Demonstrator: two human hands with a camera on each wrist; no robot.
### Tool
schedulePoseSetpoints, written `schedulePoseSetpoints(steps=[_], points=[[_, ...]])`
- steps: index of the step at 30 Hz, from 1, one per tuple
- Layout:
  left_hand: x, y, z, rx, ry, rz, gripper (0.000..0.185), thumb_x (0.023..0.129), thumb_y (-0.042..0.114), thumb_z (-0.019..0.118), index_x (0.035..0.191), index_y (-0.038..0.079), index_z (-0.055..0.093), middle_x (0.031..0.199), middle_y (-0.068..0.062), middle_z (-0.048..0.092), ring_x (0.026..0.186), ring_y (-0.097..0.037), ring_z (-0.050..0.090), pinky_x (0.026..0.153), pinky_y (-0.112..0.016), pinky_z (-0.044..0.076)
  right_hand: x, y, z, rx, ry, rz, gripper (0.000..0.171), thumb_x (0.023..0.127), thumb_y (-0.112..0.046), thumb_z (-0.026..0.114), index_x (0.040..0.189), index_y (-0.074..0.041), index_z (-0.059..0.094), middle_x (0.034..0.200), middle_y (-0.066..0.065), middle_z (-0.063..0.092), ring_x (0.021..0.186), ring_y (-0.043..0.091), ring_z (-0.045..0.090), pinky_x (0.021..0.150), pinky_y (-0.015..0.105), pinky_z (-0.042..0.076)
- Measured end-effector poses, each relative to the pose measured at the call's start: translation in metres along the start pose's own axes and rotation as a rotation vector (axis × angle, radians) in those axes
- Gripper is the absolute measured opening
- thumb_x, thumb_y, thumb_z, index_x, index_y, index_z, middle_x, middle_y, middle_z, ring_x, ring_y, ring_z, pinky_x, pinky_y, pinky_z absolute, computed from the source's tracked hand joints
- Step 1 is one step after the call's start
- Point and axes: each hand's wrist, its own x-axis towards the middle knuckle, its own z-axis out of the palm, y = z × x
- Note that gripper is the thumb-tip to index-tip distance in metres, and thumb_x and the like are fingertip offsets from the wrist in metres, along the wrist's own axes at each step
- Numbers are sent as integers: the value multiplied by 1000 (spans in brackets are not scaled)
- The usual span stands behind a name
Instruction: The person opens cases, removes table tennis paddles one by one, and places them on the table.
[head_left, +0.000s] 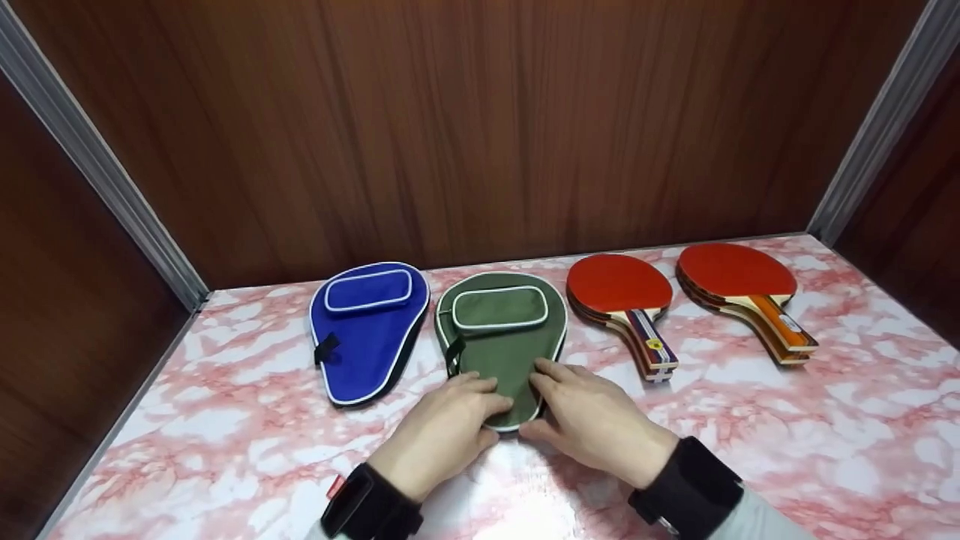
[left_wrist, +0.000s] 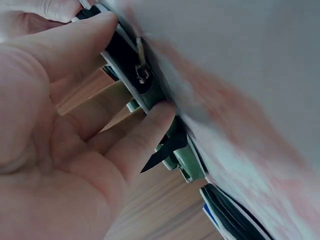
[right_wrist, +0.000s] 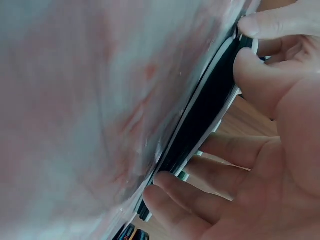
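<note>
A green table tennis bat case [head_left: 495,360] with white piping and a small front pocket lies flat on the table, narrow end toward me. My left hand [head_left: 450,427] rests at the left of that narrow end, with fingertips on its top and edge. On the opposite side my right hand [head_left: 600,420] touches the right edge, its thumb near the bottom tip. A zipper pull [left_wrist: 142,72] hangs at the case's side in the left wrist view. The dark side band [right_wrist: 205,107] of the case shows by the right fingers. Just above my left fingers sits a black strap [head_left: 455,354].
A blue bat case [head_left: 367,337] lies to the left of the green one. Two stacks of red bats, one with striped handles [head_left: 619,285] and one with orange handles [head_left: 735,270], lie to the right. Wood-grain panels [head_left: 480,135] stand behind the pink marbled table [head_left: 750,450].
</note>
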Motion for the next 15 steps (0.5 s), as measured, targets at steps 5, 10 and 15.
schedulePoseSetpoints(steps=[5,10,15], points=[[13,-4,1,7,11,-32,38,93,12,87,130,11,80,143,-17,71,137,-41,64,115,-51,49,12,0,1,-4,26,19,66,100,-31,82,144,13,62,155,30,57,140,47,60,115,59,48],[24,-5,2,39,33,-65,34,92,8,85,125,12,82,139,-15,74,135,-39,66,113,-49,51,22,2,2,-14,27,37,62,101,-25,81,145,14,61,155,30,57,137,47,63,112,60,50],[33,-5,5,53,48,-99,32,94,2,79,125,12,82,137,-16,75,135,-41,66,111,-51,53,30,6,0,-11,42,44,61,100,-23,81,145,14,62,155,30,58,136,46,63,113,58,50]])
